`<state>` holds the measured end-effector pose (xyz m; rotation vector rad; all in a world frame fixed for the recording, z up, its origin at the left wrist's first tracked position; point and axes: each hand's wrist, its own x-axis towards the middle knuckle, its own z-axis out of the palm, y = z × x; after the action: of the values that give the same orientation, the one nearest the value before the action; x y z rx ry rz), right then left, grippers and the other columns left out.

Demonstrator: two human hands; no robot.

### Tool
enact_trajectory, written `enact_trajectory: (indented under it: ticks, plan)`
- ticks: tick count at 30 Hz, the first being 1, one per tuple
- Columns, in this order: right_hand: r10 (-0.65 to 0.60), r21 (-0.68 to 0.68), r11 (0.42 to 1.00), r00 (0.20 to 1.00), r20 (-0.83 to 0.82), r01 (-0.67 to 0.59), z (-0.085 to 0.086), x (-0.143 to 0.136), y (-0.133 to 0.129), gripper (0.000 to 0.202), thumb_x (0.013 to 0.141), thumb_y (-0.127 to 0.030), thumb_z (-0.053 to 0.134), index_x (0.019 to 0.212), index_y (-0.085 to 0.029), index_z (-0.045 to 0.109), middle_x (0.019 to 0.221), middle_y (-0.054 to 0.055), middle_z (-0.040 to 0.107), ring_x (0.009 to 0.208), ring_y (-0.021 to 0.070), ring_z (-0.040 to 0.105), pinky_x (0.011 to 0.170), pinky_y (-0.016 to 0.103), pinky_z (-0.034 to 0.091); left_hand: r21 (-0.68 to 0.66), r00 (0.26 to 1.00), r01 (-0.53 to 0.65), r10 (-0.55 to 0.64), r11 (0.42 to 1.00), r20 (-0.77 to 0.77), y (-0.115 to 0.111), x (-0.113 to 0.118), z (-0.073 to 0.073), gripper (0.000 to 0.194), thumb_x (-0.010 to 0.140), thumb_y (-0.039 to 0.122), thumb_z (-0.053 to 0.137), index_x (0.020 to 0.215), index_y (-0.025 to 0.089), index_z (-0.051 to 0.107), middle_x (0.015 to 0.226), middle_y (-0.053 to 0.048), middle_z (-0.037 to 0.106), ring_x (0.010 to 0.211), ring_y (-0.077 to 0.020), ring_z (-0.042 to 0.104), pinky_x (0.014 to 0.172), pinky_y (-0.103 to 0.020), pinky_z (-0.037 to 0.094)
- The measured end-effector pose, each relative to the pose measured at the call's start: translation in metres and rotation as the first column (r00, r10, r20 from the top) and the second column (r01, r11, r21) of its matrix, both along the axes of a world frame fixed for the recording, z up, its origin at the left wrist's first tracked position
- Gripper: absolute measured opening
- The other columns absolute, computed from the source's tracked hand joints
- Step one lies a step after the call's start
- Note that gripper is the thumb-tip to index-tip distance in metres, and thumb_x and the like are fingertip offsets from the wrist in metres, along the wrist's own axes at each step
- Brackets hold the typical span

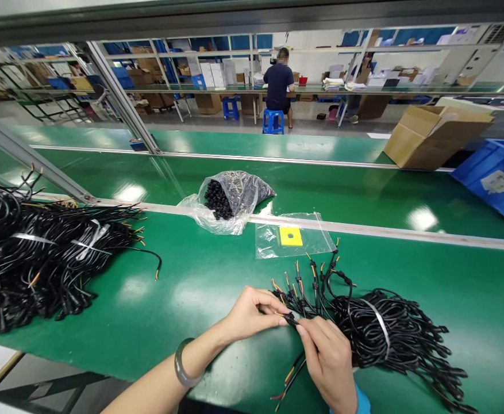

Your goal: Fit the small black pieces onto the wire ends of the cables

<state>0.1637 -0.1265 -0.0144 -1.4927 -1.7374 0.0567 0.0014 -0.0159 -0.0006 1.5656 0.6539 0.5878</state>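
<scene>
On the green bench, my left hand [256, 313] pinches a small black part [291, 318] at the end of a black cable. My right hand [327, 351] grips that same cable just to the right of the part. Beside them lies a tied bundle of black cables [385, 328], its coloured wire ends fanned out toward the upper left. Several of those ends carry small black pieces. Below my hands, a few more cable ends [289, 382] show bare red and yellow wires. The exact shape of the pinched part is partly hidden by my fingers.
A clear bag of small black parts [238, 195] lies open behind my hands, next to a zip bag with a yellow label [291, 236]. Large cable bundles [53, 247] fill the left. A cardboard box [433, 135] and blue bin [497, 181] stand right. A person [279, 83] sits beyond.
</scene>
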Motion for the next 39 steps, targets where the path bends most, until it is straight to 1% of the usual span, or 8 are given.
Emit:
enact_trajectory:
  ticks: [4,6,8,14,21,28,34,39]
  plan:
    - [0.025,-0.037,0.999,1.0,0.016,-0.025,-0.0007,0.0011,0.0,0.018,0.093,-0.013,0.043,0.084,-0.018,0.058,0.067,0.002,0.054,0.06,0.0135,0.048,0.058,0.028,0.031,0.237,1.0,0.006,-0.01,0.971,0.015,-0.0002,0.0009,-0.002,0.013,0.073,0.023,0.074,0.083,0.014,0.076,0.075,-0.008,0.073,0.067,-0.0146,0.066,0.065,-0.023,0.051]
    - [0.034,-0.044,0.998,0.999,0.021,-0.034,-0.0011,0.0013,-0.0008,0.018,0.093,-0.013,0.043,0.084,-0.018,0.057,0.067,0.001,0.053,0.06,0.0135,0.047,0.059,0.028,0.03,0.311,0.999,0.011,-0.023,0.95,0.038,0.0,0.0013,-0.0035,0.011,0.074,0.02,0.073,0.083,0.014,0.076,0.077,-0.008,0.074,0.07,-0.0155,0.068,0.071,-0.025,0.052]
    - [0.04,-0.052,0.998,0.999,0.021,-0.039,-0.0016,0.0014,-0.0016,0.017,0.093,-0.013,0.043,0.084,-0.017,0.057,0.067,0.001,0.053,0.06,0.0134,0.046,0.059,0.028,0.03,0.344,0.997,0.022,-0.046,0.939,0.061,-0.0002,0.0013,-0.0044,0.011,0.075,0.018,0.072,0.084,0.014,0.076,0.08,-0.01,0.074,0.073,-0.0163,0.069,0.074,-0.025,0.052]
    - [0.054,-0.055,0.997,0.998,0.011,-0.053,-0.0029,0.0011,-0.0014,0.017,0.093,-0.012,0.044,0.085,-0.017,0.057,0.068,0.001,0.053,0.062,0.0134,0.046,0.06,0.029,0.028,0.357,0.993,0.041,-0.078,0.933,0.088,-0.0029,0.0018,-0.0046,0.011,0.076,0.017,0.071,0.085,0.013,0.076,0.08,-0.011,0.074,0.072,-0.0165,0.069,0.068,-0.023,0.054]
    - [0.053,-0.034,0.998,0.999,0.007,-0.052,-0.0027,0.0007,0.0004,0.016,0.092,-0.011,0.044,0.084,-0.017,0.056,0.066,0.001,0.051,0.06,0.0129,0.043,0.059,0.028,0.027,0.366,0.99,-0.001,-0.051,0.931,0.132,-0.0067,0.005,-0.0042,0.01,0.076,0.015,0.071,0.084,0.012,0.076,0.078,-0.011,0.073,0.07,-0.0158,0.069,0.067,-0.022,0.054]
    - [0.063,-0.017,0.998,0.998,0.025,-0.062,-0.0044,-0.001,0.001,0.017,0.092,-0.011,0.044,0.081,-0.017,0.056,0.065,0.001,0.051,0.06,0.0125,0.043,0.059,0.028,0.027,0.375,0.99,0.016,-0.067,0.927,0.123,-0.0087,0.0065,-0.0064,0.011,0.078,0.018,0.069,0.085,0.012,0.076,0.078,-0.011,0.073,0.07,-0.0155,0.069,0.066,-0.022,0.054]
    - [0.062,-0.016,0.998,0.995,0.072,-0.061,-0.0024,0.0008,0.0019,0.021,0.092,-0.012,0.042,0.079,-0.018,0.057,0.064,0.0,0.051,0.058,0.0125,0.044,0.058,0.027,0.029,0.367,0.993,0.065,-0.096,0.928,0.067,-0.0092,0.0058,-0.0082,0.015,0.081,0.024,0.067,0.088,0.014,0.075,0.082,-0.011,0.074,0.073,-0.0156,0.069,0.067,-0.023,0.053]
    - [0.084,-0.094,0.993,0.993,0.087,-0.076,-0.0002,0.0048,-0.0001,0.015,0.094,-0.018,0.043,0.097,-0.018,0.058,0.074,0.003,0.057,0.066,0.0148,0.051,0.061,0.028,0.037,0.342,1.0,0.01,-0.011,0.939,0.0,-0.0052,0.0062,-0.0035,0.013,0.075,0.025,0.07,0.081,0.014,0.074,0.074,-0.007,0.072,0.066,-0.0141,0.064,0.065,-0.023,0.051]
